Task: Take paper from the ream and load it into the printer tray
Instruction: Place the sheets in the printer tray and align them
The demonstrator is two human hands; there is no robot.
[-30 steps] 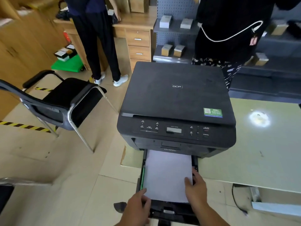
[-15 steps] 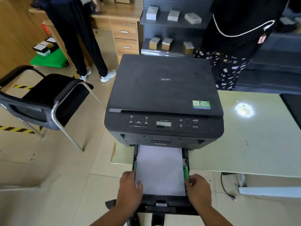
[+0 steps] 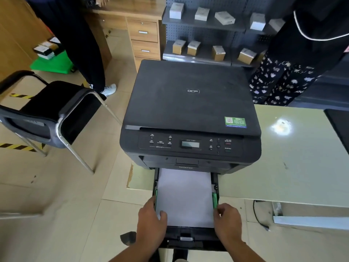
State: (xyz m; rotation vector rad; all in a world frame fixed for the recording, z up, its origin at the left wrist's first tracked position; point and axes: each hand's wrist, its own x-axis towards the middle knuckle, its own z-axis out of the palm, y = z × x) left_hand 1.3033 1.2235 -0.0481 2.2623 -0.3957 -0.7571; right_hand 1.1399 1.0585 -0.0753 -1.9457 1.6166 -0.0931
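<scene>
**Paper seated in pulled-out tray, both hands at tray sides**

Office floor, pale green table (image 3: 294,167) at 3 o'clock, black armchair (image 3: 52,112) at 9, shelves of small boxes (image 3: 207,31) at 12. Black DCP printer (image 3: 190,114) sits centre, its paper tray (image 3: 190,237) drawn out toward 6. White paper stack (image 3: 185,197) lies flat inside, between the green side guides (image 3: 215,200).

Left hand (image 3: 151,225) wraps the tray's 9 o'clock wall, thumb resting on the paper. Right hand (image 3: 227,222) curls around the 3 o'clock wall by the guide; neither hand lifts paper.

Judgement: sheets are light, floppy, slippery against each other and crease at the corners; hold the rigid plastic tray by both side walls, push level.
</scene>
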